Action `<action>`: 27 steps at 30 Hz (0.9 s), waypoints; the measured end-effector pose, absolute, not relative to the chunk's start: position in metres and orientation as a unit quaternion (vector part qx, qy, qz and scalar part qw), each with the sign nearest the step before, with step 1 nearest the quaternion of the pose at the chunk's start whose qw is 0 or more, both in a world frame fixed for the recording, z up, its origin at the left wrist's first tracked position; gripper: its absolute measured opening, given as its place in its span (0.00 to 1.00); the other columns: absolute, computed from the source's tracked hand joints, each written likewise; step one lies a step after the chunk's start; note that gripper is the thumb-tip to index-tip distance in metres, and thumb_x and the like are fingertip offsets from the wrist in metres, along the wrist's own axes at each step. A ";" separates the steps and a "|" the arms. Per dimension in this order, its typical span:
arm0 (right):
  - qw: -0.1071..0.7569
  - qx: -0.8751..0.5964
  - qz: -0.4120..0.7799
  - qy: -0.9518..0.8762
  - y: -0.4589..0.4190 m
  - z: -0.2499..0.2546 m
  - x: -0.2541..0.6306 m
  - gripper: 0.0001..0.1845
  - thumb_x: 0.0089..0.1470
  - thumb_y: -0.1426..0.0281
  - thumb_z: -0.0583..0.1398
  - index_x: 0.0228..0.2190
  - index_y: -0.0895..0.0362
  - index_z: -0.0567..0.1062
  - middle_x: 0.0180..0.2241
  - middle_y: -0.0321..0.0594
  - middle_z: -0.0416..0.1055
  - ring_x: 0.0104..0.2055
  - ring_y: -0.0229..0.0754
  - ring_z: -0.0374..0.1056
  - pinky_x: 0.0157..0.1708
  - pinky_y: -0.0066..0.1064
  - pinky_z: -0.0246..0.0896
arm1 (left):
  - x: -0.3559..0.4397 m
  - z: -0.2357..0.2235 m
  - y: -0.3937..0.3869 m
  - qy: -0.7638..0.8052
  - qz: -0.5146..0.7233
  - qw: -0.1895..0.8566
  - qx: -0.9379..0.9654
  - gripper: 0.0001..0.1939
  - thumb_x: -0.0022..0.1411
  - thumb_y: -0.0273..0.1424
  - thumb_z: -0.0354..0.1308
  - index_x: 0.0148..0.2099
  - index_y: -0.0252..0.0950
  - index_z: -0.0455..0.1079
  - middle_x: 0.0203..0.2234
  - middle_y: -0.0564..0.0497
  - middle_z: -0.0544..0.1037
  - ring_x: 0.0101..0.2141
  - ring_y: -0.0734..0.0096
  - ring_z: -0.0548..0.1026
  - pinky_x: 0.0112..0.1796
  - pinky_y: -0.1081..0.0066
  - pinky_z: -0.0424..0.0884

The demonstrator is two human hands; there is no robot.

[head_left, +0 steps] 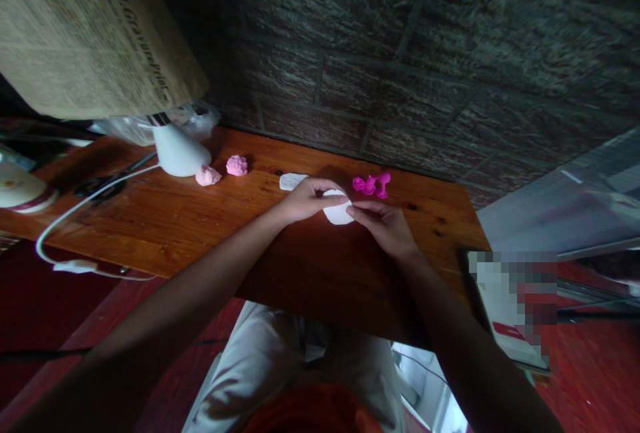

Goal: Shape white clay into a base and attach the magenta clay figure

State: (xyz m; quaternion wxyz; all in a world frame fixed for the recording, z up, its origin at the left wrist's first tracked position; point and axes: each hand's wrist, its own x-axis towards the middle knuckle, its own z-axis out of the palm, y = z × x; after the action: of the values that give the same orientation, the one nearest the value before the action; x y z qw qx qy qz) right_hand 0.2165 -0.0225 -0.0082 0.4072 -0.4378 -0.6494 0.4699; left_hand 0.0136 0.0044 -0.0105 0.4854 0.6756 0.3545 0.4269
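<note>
Between my two hands is a thin, roundish white piece [339,213], which looks like flattened modelling clay. My left hand [310,198] grips its left and upper edge, thumb lying across the front. At its right edge, the thumb and fingertips of my right hand [383,223] pinch the rim. Just behind my left hand, a second flat white piece [292,181] lies on the wooden table [190,233]. Bright magenta shaped pieces [371,185] rest on the wood beyond my right hand.
Two pink crumpled lumps, one pale [207,175] and one brighter [237,165], sit by the white lamp base [181,146]. A white cord [65,216] loops over the table's left front edge. A stone-patterned wall [370,79] rises behind. A cup [23,183] stands far left.
</note>
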 end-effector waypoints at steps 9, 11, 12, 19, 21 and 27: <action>0.395 -0.445 0.438 -0.674 -0.023 -0.010 0.216 0.12 0.49 0.60 0.67 0.33 0.53 0.83 0.34 0.39 0.82 0.37 0.44 0.77 0.41 0.37 0.71 | 0.013 -0.011 0.003 0.369 0.409 0.498 0.670 0.16 0.52 0.40 0.68 0.36 0.31 0.79 0.30 0.49 0.81 0.30 0.72 0.75 0.31 0.74 0.68; 0.399 -0.451 0.439 -0.667 -0.024 -0.009 0.215 0.13 0.48 0.59 0.67 0.33 0.53 0.83 0.34 0.38 0.82 0.36 0.44 0.76 0.40 0.36 0.71 | 0.013 -0.012 0.003 0.369 0.420 0.507 0.657 0.16 0.52 0.41 0.69 0.35 0.31 0.79 0.28 0.49 0.81 0.28 0.73 0.74 0.30 0.75 0.67; 0.402 -0.454 0.442 -0.661 -0.025 -0.009 0.214 0.13 0.48 0.59 0.67 0.34 0.53 0.83 0.34 0.38 0.82 0.37 0.44 0.76 0.40 0.37 0.71 | 0.014 -0.012 0.003 0.369 0.427 0.513 0.647 0.17 0.52 0.41 0.69 0.35 0.31 0.79 0.27 0.50 0.80 0.28 0.74 0.74 0.30 0.75 0.67; 0.390 -0.464 0.460 -0.649 -0.027 -0.005 0.215 0.15 0.47 0.58 0.68 0.35 0.54 0.83 0.35 0.39 0.82 0.38 0.44 0.76 0.41 0.36 0.70 | 0.019 -0.010 0.000 0.386 0.460 0.538 0.592 0.19 0.51 0.44 0.69 0.32 0.31 0.76 0.25 0.52 0.78 0.26 0.75 0.72 0.28 0.75 0.66; 0.389 -0.465 0.446 -0.658 -0.027 -0.005 0.216 0.15 0.48 0.58 0.67 0.36 0.54 0.83 0.33 0.38 0.81 0.36 0.43 0.76 0.40 0.36 0.70 | 0.019 -0.010 0.000 0.385 0.457 0.545 0.588 0.20 0.52 0.45 0.68 0.29 0.31 0.75 0.22 0.53 0.76 0.24 0.77 0.70 0.26 0.76 0.63; 0.375 -0.455 0.411 -0.695 -0.028 -0.004 0.217 0.16 0.52 0.58 0.64 0.36 0.55 0.83 0.33 0.38 0.81 0.34 0.42 0.75 0.38 0.33 0.68 | 0.019 -0.009 -0.001 0.372 0.456 0.530 0.610 0.22 0.56 0.47 0.65 0.26 0.31 0.74 0.19 0.55 0.73 0.22 0.79 0.67 0.25 0.77 0.60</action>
State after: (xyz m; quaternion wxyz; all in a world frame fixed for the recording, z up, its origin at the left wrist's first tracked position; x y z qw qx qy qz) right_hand 0.2174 -0.0279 -0.0043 0.3749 -0.4547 -0.6955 0.4111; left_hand 0.0187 -0.0010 -0.0085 0.5304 0.6103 0.3716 0.4562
